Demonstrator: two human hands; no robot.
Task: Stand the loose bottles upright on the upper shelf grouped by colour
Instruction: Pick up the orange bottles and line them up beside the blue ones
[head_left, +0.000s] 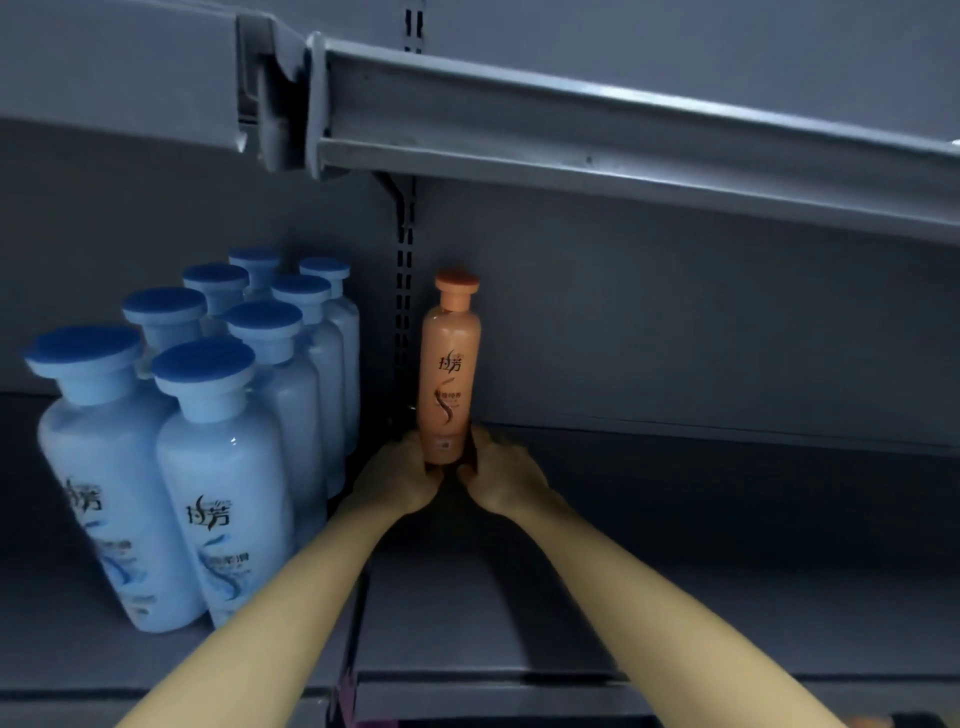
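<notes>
View from a head-worn camera into a dim grey store shelf, described from left to right with the orange bottle as the reference point. Well to the left of the orange bottle stands a tight cluster of pale blue bottles with darker blue caps, all upright in rows running from front to back. Just left of the orange bottle and behind it, a dark slotted upright runs up the back panel. The left hand reaches in from the lower left and grips the left side of the orange bottle's base. The orange bottle stands upright at the back of the shelf, label facing forward, the only one of its colour in view. The right hand grips the right side of its base, so both hands are closed around it low down, though the picture is too blurred to show individual fingers. To the right of the orange bottle the shelf runs on, and a second shelf edge crosses overhead. The step appears to be seating the first orange bottle, starting a new colour group apart from the blue. Next, the hands likely need to let go gently so it does not tip, then fetch another loose bottle.
</notes>
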